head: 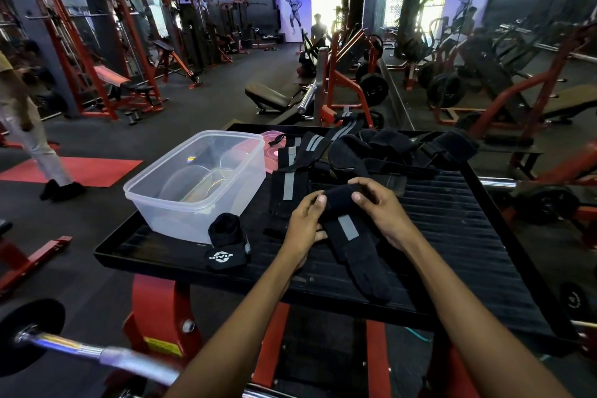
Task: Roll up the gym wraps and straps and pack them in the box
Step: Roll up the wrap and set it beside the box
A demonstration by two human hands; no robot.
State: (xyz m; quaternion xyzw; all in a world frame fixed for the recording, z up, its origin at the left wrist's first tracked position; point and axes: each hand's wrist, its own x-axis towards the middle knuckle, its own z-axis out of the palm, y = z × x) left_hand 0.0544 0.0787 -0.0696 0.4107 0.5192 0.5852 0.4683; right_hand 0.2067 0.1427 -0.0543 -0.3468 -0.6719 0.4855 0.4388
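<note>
Black wrap with a grey stripe [347,229], half rolled: far end wound into a tight cylinder, loose tail trailing toward the near edge of the black slatted platform [478,236]. Pinched at the left end of the roll by the left hand [305,224], thumb on top, fingers curled beneath. Gripped at the right end by the right hand [382,208], fingers curled over the roll. Both hands close together, clamped on the same wrap, near the middle of the platform.

Just left of the hands, one finished roll [227,237] with a white logo tab, standing beside the near wall of the clear plastic box [168,203] at the platform's left side. Box apparently holding no wraps. Pink lid [269,147] lying behind it.

Further back, flat unrolled striped wraps [289,171] next to the box, and along the far edge a heap of black straps and padded pieces [407,147], untouched.

Judged early in the task: one roll done, a second under way, nothing packed, most of the pile waiting to be rolled.
</note>
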